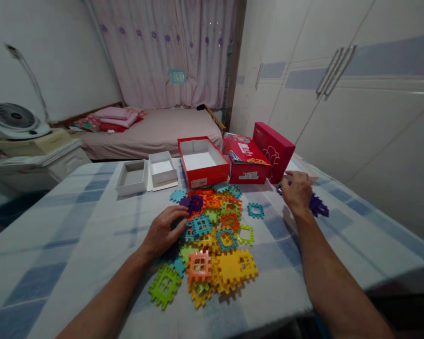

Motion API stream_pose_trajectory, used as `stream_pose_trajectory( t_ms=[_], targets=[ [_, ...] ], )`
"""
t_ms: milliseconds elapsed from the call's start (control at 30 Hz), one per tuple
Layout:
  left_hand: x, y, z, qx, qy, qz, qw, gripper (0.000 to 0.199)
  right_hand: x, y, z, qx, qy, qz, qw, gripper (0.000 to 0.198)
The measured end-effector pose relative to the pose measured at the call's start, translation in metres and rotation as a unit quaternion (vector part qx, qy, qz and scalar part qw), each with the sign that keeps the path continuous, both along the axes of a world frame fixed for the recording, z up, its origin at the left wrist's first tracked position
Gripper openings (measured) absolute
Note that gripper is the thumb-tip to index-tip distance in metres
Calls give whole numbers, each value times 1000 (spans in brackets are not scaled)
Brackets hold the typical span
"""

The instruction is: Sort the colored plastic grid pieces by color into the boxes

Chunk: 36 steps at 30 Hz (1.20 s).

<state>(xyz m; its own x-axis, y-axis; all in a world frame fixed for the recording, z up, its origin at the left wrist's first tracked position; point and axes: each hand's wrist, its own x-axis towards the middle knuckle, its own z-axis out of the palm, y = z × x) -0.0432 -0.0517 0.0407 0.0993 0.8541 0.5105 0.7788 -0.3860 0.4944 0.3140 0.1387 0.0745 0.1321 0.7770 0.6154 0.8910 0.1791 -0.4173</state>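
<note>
Right hand (297,190) curled, fingers down, over purple pieces (318,205); can't tell if it grips any. Purple row's long axis slants, from far left of that hand to its near right. Left hand (167,228) half-bent, fingertips at left side of the coloured pile (201,226); grip unclear. Pile lies between the hands, long axis running away from the body; yellow piece (229,267) at its near end points sideways. Red open box (212,175) and crimson box (273,146) bound the far side. Counter (92,221) gives wide room left of left hand, a narrower gap between right hand and pile; its right edge runs beyond right hand.
</note>
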Motion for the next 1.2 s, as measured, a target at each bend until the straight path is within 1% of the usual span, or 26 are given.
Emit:
stream_pose_trajectory(
  t_ms=[67, 100, 133, 200, 233, 267, 300, 333, 433, 533, 667, 833, 933, 1000, 1067, 1133, 1167, 1200],
  targets=[
    [-2, 1, 0, 25, -30, 43, 998, 18, -30, -11, 5, -12, 23, 129, 991, 30],
    [-4, 2, 0, 36, -43, 69, 996, 18, -47, -19, 8, -27, 30, 200, 979, 28],
    [-6, 4, -1, 44, -54, 94, 993, 18, -65, -28, 12, -45, 30, 271, 961, 27],
    [-10, 7, -3, 40, -70, 137, 987, 20, -101, -47, 18, -80, -6, 395, 915, 25],
    [-12, 8, -5, 27, -73, 153, 985, 21, -118, -57, 21, -95, -37, 436, 894, 26],
    [-14, 9, -6, 10, -72, 164, 984, 22, -135, -65, 23, -107, -76, 460, 878, 27],
    [-16, 10, -8, -11, -67, 169, 983, 24, -150, -72, 25, -114, -119, 468, 868, 29],
    [-16, 10, -10, -30, -59, 169, 983, 26, -164, -77, 26, -117, -163, 462, 864, 32],
    [-16, 11, -13, -56, -31, 151, 987, 28, -195, -85, 24, -115, -265, 403, 868, 42],
    [-14, 10, -13, -44, -26, 140, 989, 27, -211, -85, 18, -124, -305, 358, 874, 45],
    [-12, 10, -12, -55, -54, 138, 988, 28, -214, -82, 12, -159, -306, 358, 868, 39],
    [-10, 8, -8, -80, -86, 88, 989, 31, -210, -76, 12, -214, -229, 386, 868, 34],
    [-9, 7, -5, -86, -122, 78, 986, 31, -210, -73, 10, -240, -181, 400, 866, 32],
    [-9, 7, -3, -95, -163, 75, 979, 32, -210, -71, 9, -250, -137, 413, 865, 29],
    [-10, 7, -2, -106, -210, 71, 969, 35, -211, -67, 8, -251, -57, 423, 869, 27],
    [-11, 8, -3, -114, -244, 67, 961, 37, -209, -62, 10, -247, 59, 434, 864, 25],
    [-12, 8, -3, -116, -252, 68, 958, 38, -207, -59, 11, -247, 124, 440, 854, 25],
    [-13, 9, -3, -116, -256, 71, 957, 37, -203, -57, 13, -252, 187, 446, 839, 26]
  ],
)
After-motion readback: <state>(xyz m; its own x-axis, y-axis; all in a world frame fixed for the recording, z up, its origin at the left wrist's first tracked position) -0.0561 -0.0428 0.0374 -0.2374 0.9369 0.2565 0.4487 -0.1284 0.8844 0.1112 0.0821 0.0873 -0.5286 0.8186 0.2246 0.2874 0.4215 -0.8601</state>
